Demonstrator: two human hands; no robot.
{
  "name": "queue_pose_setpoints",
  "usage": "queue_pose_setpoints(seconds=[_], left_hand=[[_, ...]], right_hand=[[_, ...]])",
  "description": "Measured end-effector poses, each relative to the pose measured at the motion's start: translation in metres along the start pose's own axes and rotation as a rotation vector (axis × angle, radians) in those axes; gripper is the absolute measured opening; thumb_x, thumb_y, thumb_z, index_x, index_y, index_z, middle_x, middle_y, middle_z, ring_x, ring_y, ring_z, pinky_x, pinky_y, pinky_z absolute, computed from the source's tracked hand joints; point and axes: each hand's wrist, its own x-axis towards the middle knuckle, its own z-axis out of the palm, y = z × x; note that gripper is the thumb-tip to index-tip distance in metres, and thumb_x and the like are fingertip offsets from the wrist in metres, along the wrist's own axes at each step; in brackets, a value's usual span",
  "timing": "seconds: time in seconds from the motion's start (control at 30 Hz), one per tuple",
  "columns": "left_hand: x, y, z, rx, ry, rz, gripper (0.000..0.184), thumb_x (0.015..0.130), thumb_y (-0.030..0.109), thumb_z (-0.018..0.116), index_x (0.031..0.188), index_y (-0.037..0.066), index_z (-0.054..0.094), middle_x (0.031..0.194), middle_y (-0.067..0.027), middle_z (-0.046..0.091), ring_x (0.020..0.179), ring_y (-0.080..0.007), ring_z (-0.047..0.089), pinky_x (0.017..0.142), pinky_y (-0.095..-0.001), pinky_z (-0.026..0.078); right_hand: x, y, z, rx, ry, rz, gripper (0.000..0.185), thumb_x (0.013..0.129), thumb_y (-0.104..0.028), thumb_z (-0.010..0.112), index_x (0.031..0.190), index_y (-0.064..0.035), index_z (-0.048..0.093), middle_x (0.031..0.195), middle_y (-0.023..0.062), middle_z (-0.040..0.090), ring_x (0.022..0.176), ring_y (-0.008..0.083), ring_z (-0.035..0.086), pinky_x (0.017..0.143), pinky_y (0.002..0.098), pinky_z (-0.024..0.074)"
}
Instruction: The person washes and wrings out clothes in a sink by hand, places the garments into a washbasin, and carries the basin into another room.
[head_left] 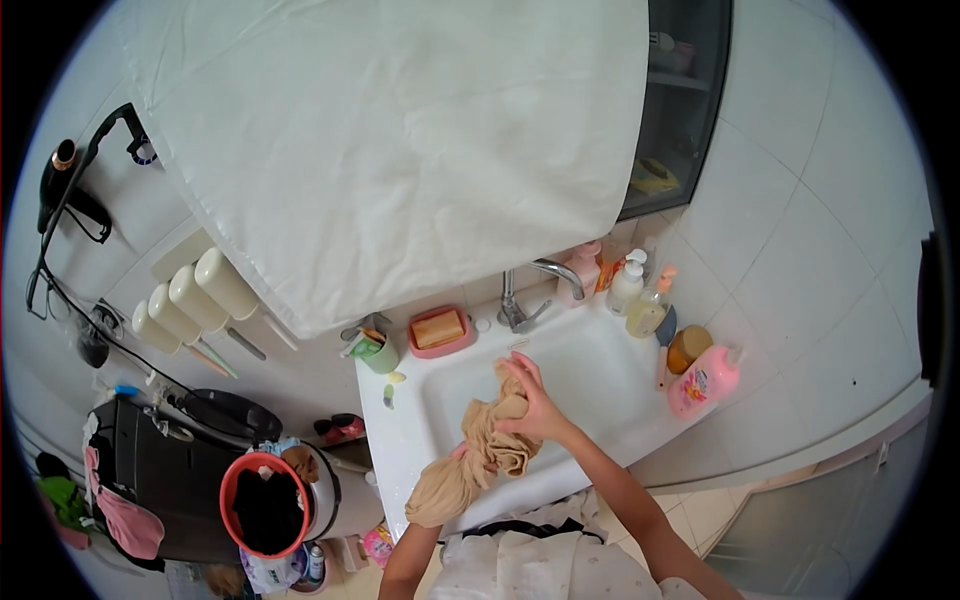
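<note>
A bunched, wrinkled tan cloth (500, 425) is held over the near left part of the white sink (640, 440). My right hand (537, 402) grips its upper end, the thumb on the near side and the fingers at the top edge. Folds of the cloth cover most of my left hand (460, 451); a little of its fingers shows, closed around the lower part. The cloth hangs over my left wrist. What kind of garment it is, I cannot make out.
A chrome faucet (514, 314) stands at the sink's back. Soap in a pink dish (442, 332) and a green cup (375, 353) sit left; several bottles, including a pink one (704, 383), line the right. A red-rimmed bucket (232, 500) holds dark cloth.
</note>
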Motion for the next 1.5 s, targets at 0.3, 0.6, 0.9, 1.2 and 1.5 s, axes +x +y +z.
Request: queue_pose_setpoints(seconds=[0.3, 0.6, 0.9, 1.2, 1.5], left_hand=[[-0.005, -0.011, 0.020, 0.437, 0.113, 0.120, 0.025, 0.085, 0.014, 0.038, 0.107, 0.003, 0.043, 0.097, -0.0089, 0.052, 0.082, -0.0158, 0.053, 0.069, -0.0227, 0.044], [0.049, 0.018, -0.018, 0.470, 0.226, -0.560, 0.042, 0.076, 0.026, 0.056, 0.107, 0.000, 0.044, 0.089, -0.0077, 0.056, 0.072, -0.0146, 0.055, 0.062, -0.0254, 0.046], [0.088, -0.019, -0.063, 0.991, 0.414, -0.275, 0.056, 0.067, 0.028, 0.062, 0.104, -0.009, 0.043, 0.090, -0.0125, 0.056, 0.075, -0.0168, 0.056, 0.063, -0.0272, 0.046], [0.061, 0.022, -0.029, 0.289, 0.238, -0.108, 0.043, 0.067, 0.010, 0.053, 0.107, 0.000, 0.042, 0.088, -0.0074, 0.054, 0.073, -0.0154, 0.055, 0.064, -0.0277, 0.047], [0.046, 0.024, 0.049, 0.215, 0.736, 0.579, 0.061, 0.065, 0.001, 0.050, 0.119, 0.001, 0.023, 0.109, -0.0135, 0.041, 0.094, -0.0212, 0.046, 0.080, -0.0290, 0.038]], right_hand=[[0.006, 0.009, 0.028, -0.335, -0.115, 0.075, 0.056, 0.064, -0.018, 0.064, 0.114, -0.0109, 0.042, 0.095, 0.0154, 0.041, 0.089, 0.0325, 0.042, 0.079, 0.0379, 0.0377], [-0.006, 0.049, 0.043, -0.751, -0.132, 0.094, 0.017, 0.068, -0.009, 0.053, 0.082, -0.0006, 0.050, 0.078, 0.0188, 0.049, 0.072, 0.0343, 0.050, 0.063, 0.0396, 0.0429], [-0.009, 0.085, 0.051, -0.959, -0.022, 0.300, 0.012, 0.069, -0.011, 0.050, 0.074, 0.0001, 0.050, 0.075, 0.0194, 0.052, 0.069, 0.0326, 0.053, 0.057, 0.0391, 0.0446], [0.005, 0.078, -0.023, 0.414, 0.140, 0.308, 0.047, 0.079, -0.030, 0.051, 0.118, -0.0085, 0.038, 0.112, 0.0143, 0.039, 0.104, 0.0234, 0.039, 0.087, 0.0293, 0.0319], [-0.095, -0.002, 0.009, 0.740, 0.058, 0.673, 0.063, 0.082, -0.033, 0.047, 0.129, -0.0102, 0.012, 0.127, 0.0139, 0.024, 0.117, 0.0213, 0.027, 0.093, 0.0333, 0.0279]])
